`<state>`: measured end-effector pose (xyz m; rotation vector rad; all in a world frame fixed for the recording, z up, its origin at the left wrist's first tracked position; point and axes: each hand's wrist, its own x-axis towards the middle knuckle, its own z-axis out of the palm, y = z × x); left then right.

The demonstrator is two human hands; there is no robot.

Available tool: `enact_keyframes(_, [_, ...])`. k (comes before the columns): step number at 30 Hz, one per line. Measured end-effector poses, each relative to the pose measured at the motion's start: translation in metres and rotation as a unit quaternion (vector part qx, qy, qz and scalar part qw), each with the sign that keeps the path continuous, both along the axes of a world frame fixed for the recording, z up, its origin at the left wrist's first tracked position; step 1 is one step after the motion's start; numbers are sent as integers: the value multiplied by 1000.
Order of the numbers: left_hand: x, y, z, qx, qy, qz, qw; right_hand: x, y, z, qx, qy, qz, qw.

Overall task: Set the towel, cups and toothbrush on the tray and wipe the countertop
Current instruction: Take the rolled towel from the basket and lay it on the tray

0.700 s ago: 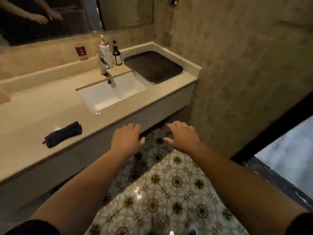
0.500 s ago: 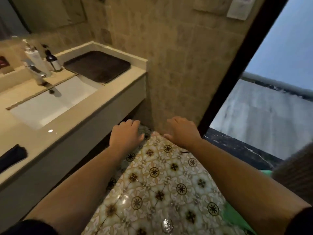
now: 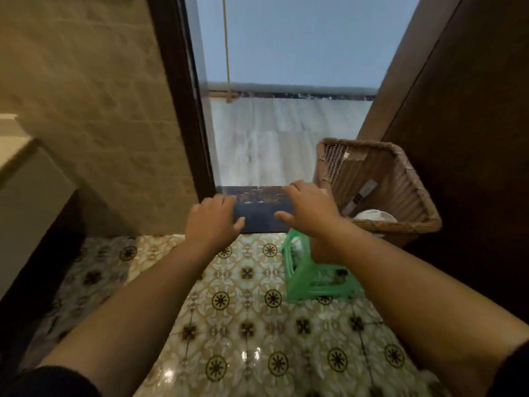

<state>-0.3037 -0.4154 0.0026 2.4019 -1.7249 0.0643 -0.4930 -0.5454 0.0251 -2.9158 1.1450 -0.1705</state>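
Both forearms stretched forward, palms down, bare below dark sleeves at the bottom edge. Left hand near frame centre, slightly toward 9 o'clock; right hand just beside it toward 3 o'clock, a little higher in frame.

Left grip: fingers loosely bent, thumb out toward the right hand, holding nothing, touching nothing visible. Right grip: same, fingers relaxed and slightly spread, thumb pointing at the left hand, nothing in it. Hands apart, a gap between the thumbs.

Both hover above the patterned tile floor, in front of a dark door threshold at 12 o'clock from the hands. Dark door frame runs up at 11 o'clock; pale floor beyond the doorway.

Wicker basket at 2 o'clock from the right hand, against a dark wooden panel. Inside it: something white and a slim pale packet; can't tell what they are. Green plastic stool under the right wrist at 5 o'clock, just beside the basket, partly hidden by the forearm.

Desk corner only just in frame at 9 o'clock, blurred. Towel, cups, toothbrush, tray: none identifiable in this view.
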Motion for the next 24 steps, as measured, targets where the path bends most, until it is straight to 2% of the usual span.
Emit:
enact_keyframes(5, [-83, -66, -11, -1, 5, -19, 1000, -86, -56, -1, -8, 11, -26, 1000])
enact_keyframes(10, [-130, -114, -12, -4, 14, -32, 999, -134, -95, -4, 4, 2, -43, 999])
enact_keyframes(15, [-150, -160, -21, -2, 20, -50, 999, -159, -129, -16, 21, -7, -74, 997])
enact_keyframes(20, [-157, -223, -55, -3, 39, -75, 996, -175, -175, -35, 53, 2, -110, 993])
enact_keyframes(24, [-154, -266, -81, 12, 57, -51, 997, -175, -215, -53, 95, 26, -130, 987])
